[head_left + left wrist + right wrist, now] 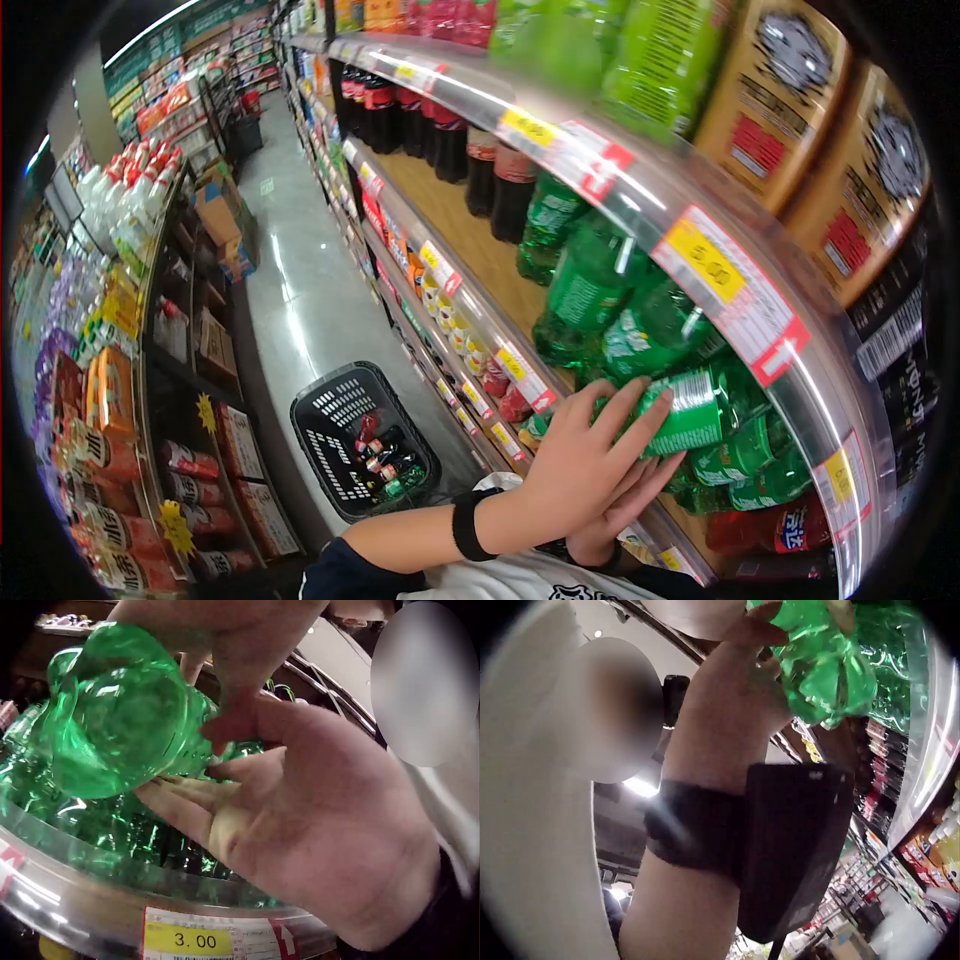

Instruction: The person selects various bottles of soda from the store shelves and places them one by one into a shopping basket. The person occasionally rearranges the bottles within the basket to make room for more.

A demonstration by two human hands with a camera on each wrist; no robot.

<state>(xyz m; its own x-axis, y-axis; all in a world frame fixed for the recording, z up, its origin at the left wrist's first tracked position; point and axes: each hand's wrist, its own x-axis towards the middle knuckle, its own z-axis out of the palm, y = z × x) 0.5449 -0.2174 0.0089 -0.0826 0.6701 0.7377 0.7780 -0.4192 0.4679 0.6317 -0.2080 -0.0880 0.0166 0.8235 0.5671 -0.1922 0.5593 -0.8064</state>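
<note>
A green plastic soda bottle [690, 412] lies on its side over other green bottles [660, 335] on the shelf. My left hand [575, 455] holds it from above, fingers bent across its near end and label. Below it is my right hand [615, 515], palm up, with nearly straight fingers at the bottle's underside. In the left wrist view, the bottle's clear green base [120, 720] faces the camera, and the right palm [330, 795] shows beside it. The left forearm [720, 727] wears a black band in the right wrist view, the bottle's bumpy base [825, 667] just ahead of it.
A curved clear shelf edge with price tags [705, 265] runs above the bottles. Dark cola bottles [512, 185] stand farther along. On the aisle floor sits a black basket [320, 425] with several bottles inside. A stocked display [110, 440] lines the left.
</note>
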